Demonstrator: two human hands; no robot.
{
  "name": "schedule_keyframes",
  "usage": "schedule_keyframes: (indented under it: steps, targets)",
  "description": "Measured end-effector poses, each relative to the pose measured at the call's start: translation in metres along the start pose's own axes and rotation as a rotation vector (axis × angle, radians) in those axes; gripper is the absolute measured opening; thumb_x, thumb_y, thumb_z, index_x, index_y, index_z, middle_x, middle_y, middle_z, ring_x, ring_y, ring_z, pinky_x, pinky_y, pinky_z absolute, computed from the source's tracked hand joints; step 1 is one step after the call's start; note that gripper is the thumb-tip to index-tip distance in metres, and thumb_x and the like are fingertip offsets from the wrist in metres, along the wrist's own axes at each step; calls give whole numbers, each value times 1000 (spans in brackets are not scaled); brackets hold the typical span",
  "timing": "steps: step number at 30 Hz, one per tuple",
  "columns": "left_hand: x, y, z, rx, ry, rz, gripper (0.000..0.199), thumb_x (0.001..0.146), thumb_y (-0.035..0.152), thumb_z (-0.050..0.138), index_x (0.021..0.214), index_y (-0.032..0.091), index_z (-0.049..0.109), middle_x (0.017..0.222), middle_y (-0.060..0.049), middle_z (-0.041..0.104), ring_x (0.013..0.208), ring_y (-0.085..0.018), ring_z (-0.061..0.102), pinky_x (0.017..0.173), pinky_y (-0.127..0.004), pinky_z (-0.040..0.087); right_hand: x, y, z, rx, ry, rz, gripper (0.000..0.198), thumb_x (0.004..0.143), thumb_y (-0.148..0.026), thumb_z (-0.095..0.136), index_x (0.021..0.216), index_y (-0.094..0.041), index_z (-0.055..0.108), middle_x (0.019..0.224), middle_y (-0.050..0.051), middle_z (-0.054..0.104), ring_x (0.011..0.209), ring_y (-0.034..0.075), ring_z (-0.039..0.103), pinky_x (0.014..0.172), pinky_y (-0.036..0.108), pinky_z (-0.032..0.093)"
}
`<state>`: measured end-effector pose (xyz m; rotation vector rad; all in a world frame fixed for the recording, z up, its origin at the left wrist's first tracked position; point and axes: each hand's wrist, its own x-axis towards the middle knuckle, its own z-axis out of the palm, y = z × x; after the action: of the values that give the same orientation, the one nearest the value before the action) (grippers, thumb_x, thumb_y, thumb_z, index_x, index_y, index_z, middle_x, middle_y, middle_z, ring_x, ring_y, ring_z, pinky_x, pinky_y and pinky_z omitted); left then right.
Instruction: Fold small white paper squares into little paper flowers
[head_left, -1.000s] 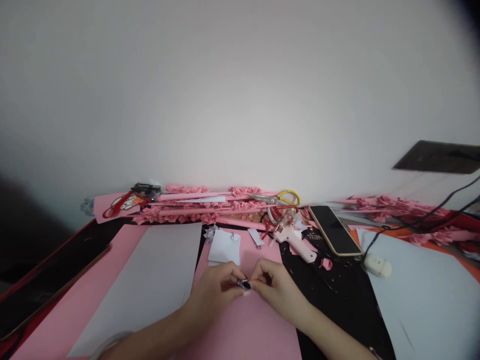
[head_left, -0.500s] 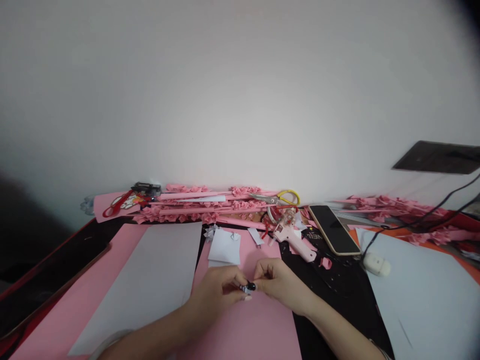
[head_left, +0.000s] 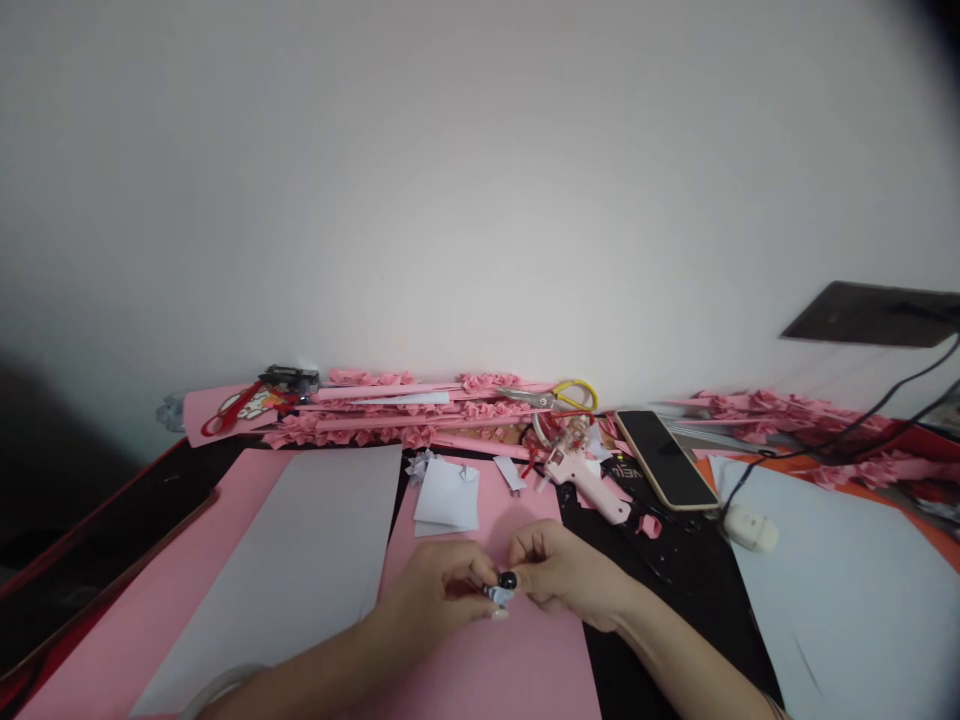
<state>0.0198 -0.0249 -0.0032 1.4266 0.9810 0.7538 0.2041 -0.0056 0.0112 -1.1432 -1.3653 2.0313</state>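
My left hand [head_left: 435,590] is closed in a pinch on a small pale folded paper piece [head_left: 499,595], its thumb below. A glossy black round spot shows at the index fingertip; I cannot tell whether it is a nail or a bead. From the other side, my right hand [head_left: 566,575] meets the same paper piece with thumb and index pinched together, the contact partly hidden. Both hands are above a pink paper sheet [head_left: 525,670]. Just beyond them lie white paper squares [head_left: 448,495] with a tiny folded piece on top.
A pink glue gun [head_left: 589,483], a phone [head_left: 667,460] and a white earbud case [head_left: 750,528] lie to the right. Yellow-handled scissors [head_left: 576,395], red-handled scissors [head_left: 225,408] and pink paper flower stems [head_left: 360,433] line the wall. White sheets [head_left: 300,560] flank both sides.
Both hands have shifted slightly toward me, still pinched together. More of the pale paper piece now shows between the fingers. The view has moved a little; the other things stay put.
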Motion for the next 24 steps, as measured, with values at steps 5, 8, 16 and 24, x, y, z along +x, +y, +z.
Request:
schedule_keyframes:
  steps: [5, 8, 16, 24]
  targets:
    - [1, -2, -1, -83, -40, -5, 9, 60, 12, 70, 66, 15, 64, 69, 1, 64, 65, -13, 59, 61, -21, 43, -1, -2, -2, 71, -57, 27, 35, 61, -34, 75, 58, -15, 46, 40, -11, 34, 36, 2, 21, 35, 18, 11]
    - [1, -1, -2, -113, -62, 3, 9, 61, 12, 69, 67, 16, 64, 71, 1, 65, 68, -13, 60, 64, -23, 45, 0, -3, -4, 141, -87, 36, 38, 63, -35, 74, 57, -16, 42, 38, -12, 30, 35, 2, 17, 36, 19, 7]
    - [3, 3, -4, -92, 48, 14, 18, 66, 12, 62, 83, 18, 59, 74, 1, 65, 69, -13, 60, 64, -24, 46, 5, 3, 4, 129, 169, -203, 30, 75, -37, 63, 65, -17, 44, 44, -10, 33, 37, 4, 21, 36, 18, 12]
    - [2, 6, -5, 78, 121, 25, 13, 66, 12, 62, 77, 18, 56, 74, 1, 66, 74, -16, 62, 67, -26, 46, 4, 1, 19, -332, 359, -403, 6, 69, -16, 62, 67, -13, 57, 58, -4, 47, 53, 9, 40, 50, 20, 30]
